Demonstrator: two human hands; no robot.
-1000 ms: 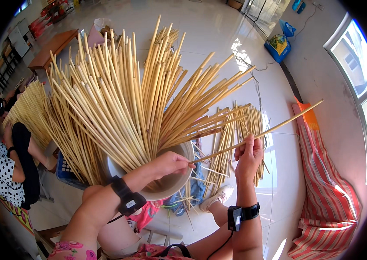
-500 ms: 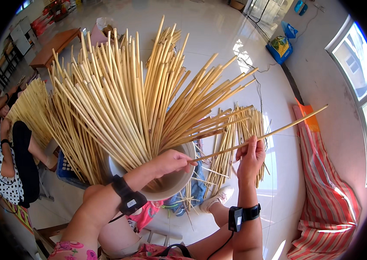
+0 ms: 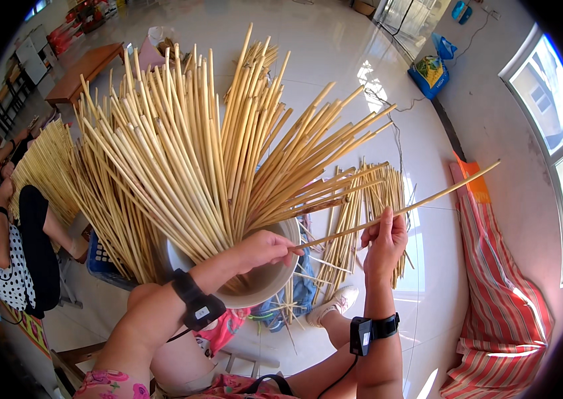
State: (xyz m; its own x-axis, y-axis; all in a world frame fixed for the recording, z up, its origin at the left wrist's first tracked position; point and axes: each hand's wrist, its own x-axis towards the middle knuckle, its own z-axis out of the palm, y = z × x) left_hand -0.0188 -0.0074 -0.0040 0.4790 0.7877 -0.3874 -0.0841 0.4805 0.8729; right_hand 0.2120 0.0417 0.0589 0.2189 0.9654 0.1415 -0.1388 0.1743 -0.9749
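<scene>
One long, thin tan stalk [image 3: 437,195] slants up to the right in front of me. My left hand [image 3: 269,249] pinches its lower end above the rim of a pale bucket [image 3: 290,231]. Further along, my right hand [image 3: 386,243] is closed round the stalk, with the thumb along its upper side. The far tip sticks out freely to the right. A thick bunch of similar stalks [image 3: 175,146] stands in the bucket, fanning outward; its lower ends are partly hidden by my left arm.
Loose stalks [image 3: 344,263] lie on the tiled floor behind my right hand. More stand in a blue basket [image 3: 104,261] at left. A seated person in a dotted top [image 3: 2,266] handles other stalks. Red striped cloth [image 3: 501,312] lies along the right wall.
The stalk's far tip has shifted very slightly left; both my hands keep their grip. The person at left has moved their arms a little.
</scene>
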